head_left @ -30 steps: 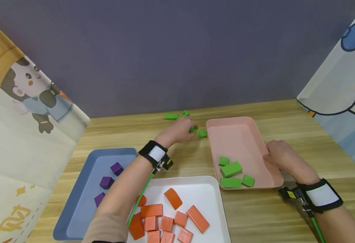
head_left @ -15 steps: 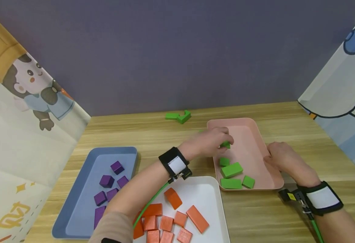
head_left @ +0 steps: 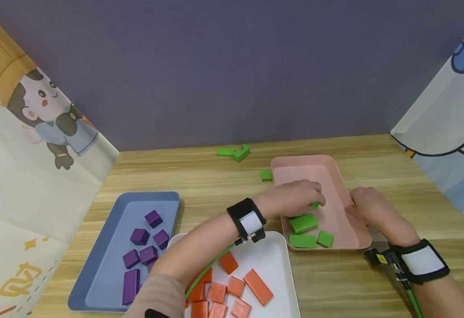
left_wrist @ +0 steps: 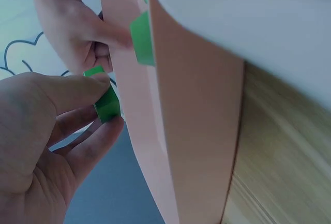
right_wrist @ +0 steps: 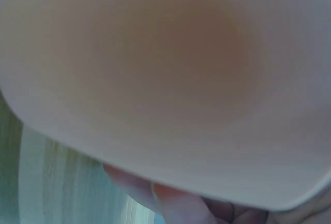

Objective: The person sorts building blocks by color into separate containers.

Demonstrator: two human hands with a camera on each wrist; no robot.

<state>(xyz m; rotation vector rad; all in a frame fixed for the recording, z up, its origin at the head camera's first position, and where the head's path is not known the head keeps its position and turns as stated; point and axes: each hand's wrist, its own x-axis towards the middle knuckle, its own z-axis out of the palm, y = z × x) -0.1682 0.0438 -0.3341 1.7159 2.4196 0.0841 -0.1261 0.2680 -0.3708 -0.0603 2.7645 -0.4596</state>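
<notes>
Over the pink tray (head_left: 305, 170), my left hand (head_left: 293, 198) pinches a small green block (left_wrist: 107, 102) between thumb and fingers. Several green blocks lie in the tray's near end, including a long green block (head_left: 303, 223) and a small green cube (head_left: 325, 239); the left hand partly covers that area. My right hand (head_left: 372, 210) grips the tray's right rim, its thumb over the inner side. In the right wrist view the tray wall fills most of the picture, and only some fingertips (right_wrist: 181, 203) show below its edge.
On the table behind stand a flat green block (head_left: 225, 152) and a notched green block (head_left: 241, 153). A green cube (head_left: 266, 176) sits left of the pink tray. The white tray (head_left: 273, 251) holds several orange blocks (head_left: 258, 286); the blue tray (head_left: 98, 282) holds several purple blocks (head_left: 139, 236).
My left hand has picked up a green block near the back of the table and carried it right and nearer, over the pink tray. The right hand has kept its grip on the rim.
</notes>
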